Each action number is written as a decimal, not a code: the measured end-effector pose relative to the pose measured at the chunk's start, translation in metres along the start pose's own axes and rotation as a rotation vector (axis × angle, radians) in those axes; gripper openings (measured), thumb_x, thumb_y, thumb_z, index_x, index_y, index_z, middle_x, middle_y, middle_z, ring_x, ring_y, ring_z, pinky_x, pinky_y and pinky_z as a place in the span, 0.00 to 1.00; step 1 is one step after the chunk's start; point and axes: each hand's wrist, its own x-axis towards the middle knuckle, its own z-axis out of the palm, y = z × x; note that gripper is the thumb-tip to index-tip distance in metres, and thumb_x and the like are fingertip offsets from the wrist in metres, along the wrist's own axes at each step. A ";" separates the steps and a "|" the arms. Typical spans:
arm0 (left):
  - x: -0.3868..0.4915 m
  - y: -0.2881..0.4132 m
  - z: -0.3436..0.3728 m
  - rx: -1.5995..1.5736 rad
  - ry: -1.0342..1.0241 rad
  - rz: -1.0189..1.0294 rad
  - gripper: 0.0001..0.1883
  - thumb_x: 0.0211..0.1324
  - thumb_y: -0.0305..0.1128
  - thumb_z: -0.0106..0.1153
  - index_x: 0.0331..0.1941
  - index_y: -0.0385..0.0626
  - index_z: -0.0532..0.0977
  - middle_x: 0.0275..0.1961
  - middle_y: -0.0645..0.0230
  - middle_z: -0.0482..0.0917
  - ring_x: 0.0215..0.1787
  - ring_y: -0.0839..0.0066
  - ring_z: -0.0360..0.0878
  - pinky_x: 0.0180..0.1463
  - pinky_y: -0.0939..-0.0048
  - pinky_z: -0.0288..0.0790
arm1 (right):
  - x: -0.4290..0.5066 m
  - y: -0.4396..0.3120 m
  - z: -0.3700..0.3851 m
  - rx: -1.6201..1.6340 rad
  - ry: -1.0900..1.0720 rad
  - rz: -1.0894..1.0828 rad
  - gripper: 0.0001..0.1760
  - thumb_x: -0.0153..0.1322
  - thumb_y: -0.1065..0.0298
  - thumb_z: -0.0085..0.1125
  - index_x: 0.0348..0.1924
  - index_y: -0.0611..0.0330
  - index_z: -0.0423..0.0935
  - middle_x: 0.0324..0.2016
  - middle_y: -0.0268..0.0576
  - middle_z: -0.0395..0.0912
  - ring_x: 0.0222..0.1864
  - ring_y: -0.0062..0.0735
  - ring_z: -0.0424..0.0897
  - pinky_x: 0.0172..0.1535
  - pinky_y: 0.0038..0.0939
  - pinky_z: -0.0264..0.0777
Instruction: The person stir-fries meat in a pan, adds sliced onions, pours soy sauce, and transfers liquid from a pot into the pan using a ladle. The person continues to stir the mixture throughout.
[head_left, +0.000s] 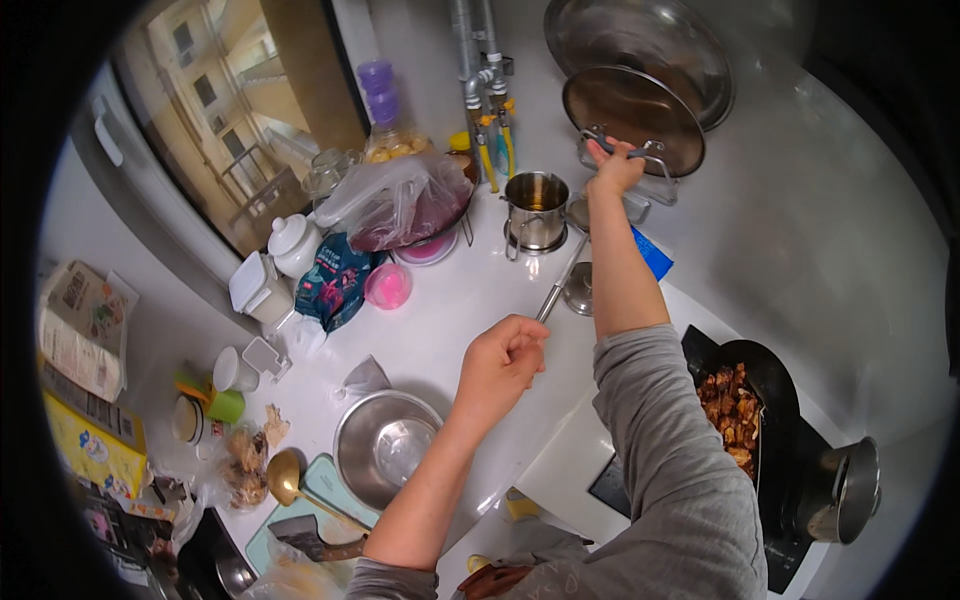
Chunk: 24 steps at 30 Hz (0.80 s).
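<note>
My right hand (621, 166) reaches out to the wall with its fingers around the dark handle of a glass pot lid (637, 112). That lid stands upright in a wire lid rack (664, 184), in front of a larger lid (645, 37). My left hand (506, 364) is curled at the end of a long-handled metal utensil (556, 292). The utensil's head is partly hidden behind my right forearm. Left of it stands a small steel pot (536, 206) with amber liquid inside. A small metal lid (578, 289) lies beside the utensil, partly covered by my forearm.
A black wok (776, 382) holding browned meat pieces and a steel pot (844, 495) stand at right. A steel bowl (360, 442), a cleaver (304, 531) and a brass-coloured ladle (283, 478) are at lower left. A bagged bundle (420, 199) and jars line the window side.
</note>
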 end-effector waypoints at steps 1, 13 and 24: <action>-0.001 0.000 -0.002 0.003 0.009 0.010 0.08 0.60 0.22 0.48 0.41 0.40 0.75 0.24 0.72 0.74 0.21 0.87 0.67 0.24 0.83 0.62 | 0.004 0.007 -0.005 0.004 0.006 0.022 0.05 0.73 0.78 0.45 0.39 0.67 0.59 0.33 0.58 0.76 0.23 0.53 0.81 0.26 0.41 0.85; -0.032 -0.003 -0.014 -0.184 0.215 0.203 0.06 0.53 0.21 0.49 0.35 0.39 0.74 0.23 0.69 0.76 0.21 0.84 0.73 0.22 0.79 0.66 | -0.004 0.015 -0.032 -0.245 -0.012 0.379 0.14 0.69 0.80 0.52 0.48 0.76 0.70 0.41 0.51 0.73 0.39 0.42 0.77 0.43 0.46 0.83; -0.227 0.105 -0.095 0.197 0.729 0.549 0.03 0.51 0.22 0.52 0.30 0.37 0.74 0.21 0.65 0.77 0.21 0.79 0.75 0.26 0.75 0.68 | -0.438 -0.184 0.112 0.007 -1.162 0.518 0.11 0.71 0.76 0.54 0.46 0.70 0.74 0.37 0.47 0.78 0.38 0.32 0.79 0.43 0.32 0.79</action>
